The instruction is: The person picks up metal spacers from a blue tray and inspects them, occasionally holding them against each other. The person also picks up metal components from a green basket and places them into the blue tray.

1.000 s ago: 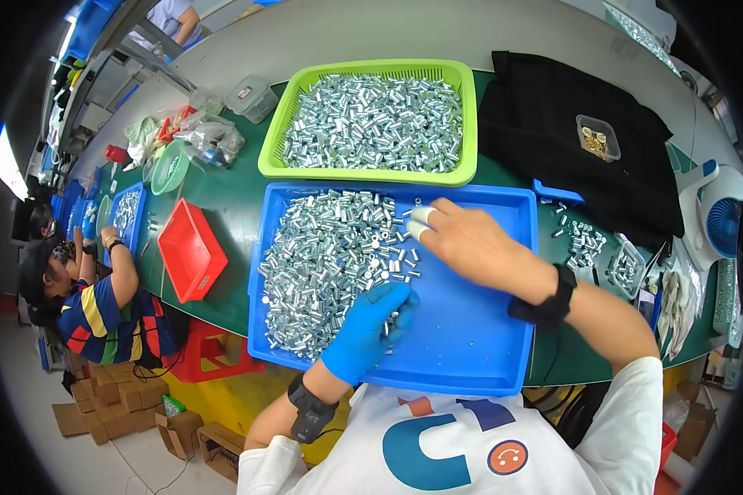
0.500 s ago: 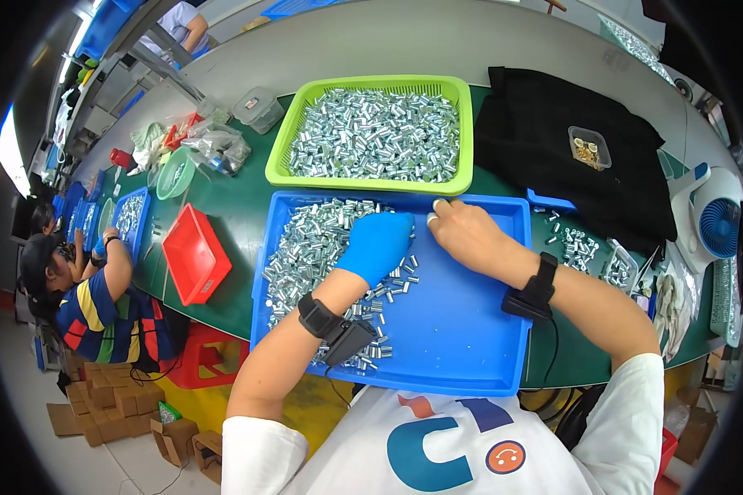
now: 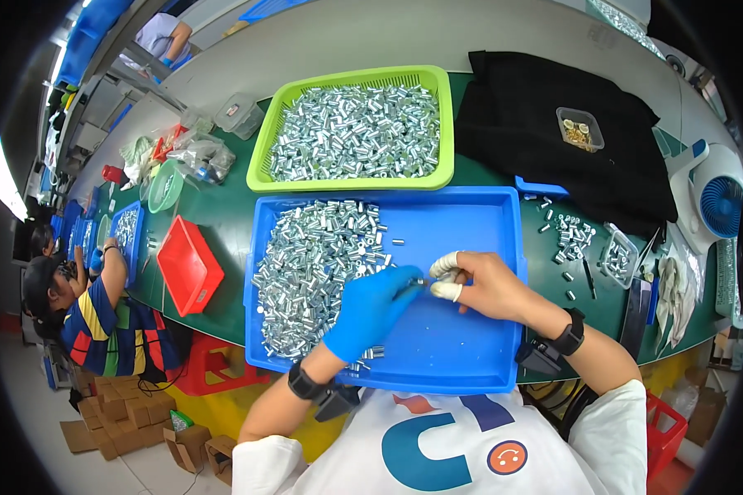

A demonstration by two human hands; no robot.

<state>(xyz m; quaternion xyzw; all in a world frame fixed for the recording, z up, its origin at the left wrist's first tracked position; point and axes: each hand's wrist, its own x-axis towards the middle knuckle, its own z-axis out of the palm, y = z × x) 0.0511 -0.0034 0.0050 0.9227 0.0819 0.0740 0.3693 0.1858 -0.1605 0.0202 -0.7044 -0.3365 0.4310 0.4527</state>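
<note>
My left hand point(image 3: 373, 307), in a blue glove, is over the middle of the blue tray point(image 3: 470, 363). Its fingers are closed on a small silvery metal sleeve point(image 3: 419, 281) that pokes out at the fingertips; the palm is hidden. Facing it from the right is my right hand point(image 3: 491, 285), bare but for white finger cots on the thumb and forefinger. Those two tips stand apart, close beside the sleeve, with nothing seen between them. A thick heap of metal sleeves point(image 3: 309, 264) fills the left part of the tray, and one loose sleeve point(image 3: 398, 242) lies above my left hand.
Behind the tray stands a green basket point(image 3: 264, 157) full of sleeves. A red bin point(image 3: 188, 264) sits to the left. On the right are a black cloth point(image 3: 504, 124), a small clear box point(image 3: 580, 130), loose sleeves point(image 3: 571, 235) and a fan point(image 3: 718, 223). A co-worker point(image 3: 99, 305) sits at far left.
Both hands have come down the tray, nearer to me. My right thumb and forefinger have parted, and a sleeve now shows at my left fingertips. The whole view has shifted slightly.
</note>
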